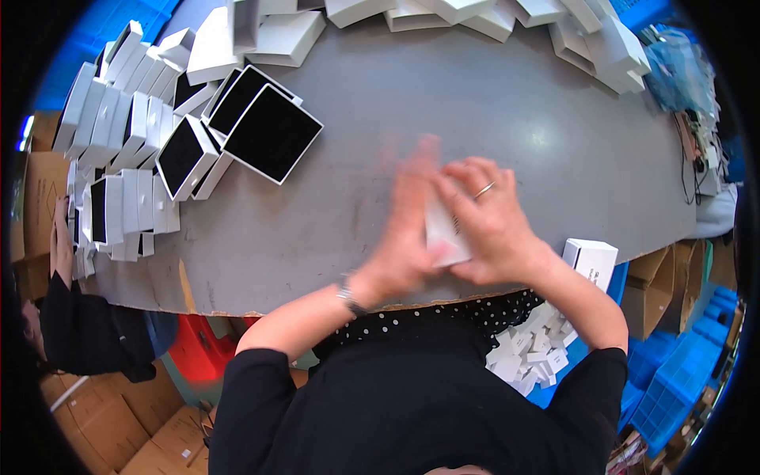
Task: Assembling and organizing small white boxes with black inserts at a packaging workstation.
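Left hand (405,229), blurred, fingers pressed together flat against small white box (443,233); right hand (495,222) fingers curled gripping it, above grey table (507,119) near edge.

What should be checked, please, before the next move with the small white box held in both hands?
1. Box held by both hands: ok. The right hand covers the white box; the left hand presses its other side.
2. Left hand steady: not ok. It is blurred with motion.
3. Box closed or open: cannot tell. The hands hide most of it.
4. Bare space on the grey table beyond the hands: ok.
5. Boxes with black insides apart from the hands: ok, they lie to the far left.
6. Another white box at the table edge by the right forearm: ok, apart from the arm.
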Demonstrator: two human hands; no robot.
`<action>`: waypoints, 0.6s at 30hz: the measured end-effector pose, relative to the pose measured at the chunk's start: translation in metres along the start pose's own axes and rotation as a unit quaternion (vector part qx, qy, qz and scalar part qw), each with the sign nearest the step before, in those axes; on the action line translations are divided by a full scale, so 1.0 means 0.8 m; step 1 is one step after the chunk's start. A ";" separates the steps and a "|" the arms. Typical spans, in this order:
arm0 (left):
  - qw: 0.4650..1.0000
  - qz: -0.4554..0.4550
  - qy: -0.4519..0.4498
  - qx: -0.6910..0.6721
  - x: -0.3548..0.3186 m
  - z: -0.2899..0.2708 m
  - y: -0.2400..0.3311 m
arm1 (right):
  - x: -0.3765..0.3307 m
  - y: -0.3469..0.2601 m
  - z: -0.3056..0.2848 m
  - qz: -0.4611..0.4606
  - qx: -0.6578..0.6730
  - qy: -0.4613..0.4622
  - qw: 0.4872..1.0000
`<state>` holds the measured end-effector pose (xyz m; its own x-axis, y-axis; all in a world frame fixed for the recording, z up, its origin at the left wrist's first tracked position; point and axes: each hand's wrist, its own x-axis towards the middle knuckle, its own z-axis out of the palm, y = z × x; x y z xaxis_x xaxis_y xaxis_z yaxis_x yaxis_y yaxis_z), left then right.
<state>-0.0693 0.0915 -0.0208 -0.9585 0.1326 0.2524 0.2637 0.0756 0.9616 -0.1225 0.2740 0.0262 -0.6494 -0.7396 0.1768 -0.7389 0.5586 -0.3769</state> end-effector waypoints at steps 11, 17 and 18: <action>0.977 -0.005 0.069 0.202 0.040 -0.026 -0.012 | 0.077 0.076 -0.027 -0.151 0.060 0.002 0.987; 0.939 0.032 -0.027 0.340 0.018 -0.072 0.012 | -0.038 0.059 -0.101 0.286 -0.239 0.079 0.925; 0.942 0.031 -0.022 0.334 0.025 -0.065 0.016 | -0.063 0.047 -0.093 0.364 -0.277 0.031 0.889</action>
<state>-0.0908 0.0436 0.0020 -0.9377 0.1970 0.2861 0.3418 0.6700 0.6590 -0.1308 0.3605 0.0705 -0.9876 -0.0951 0.1248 -0.0842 0.9924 0.0900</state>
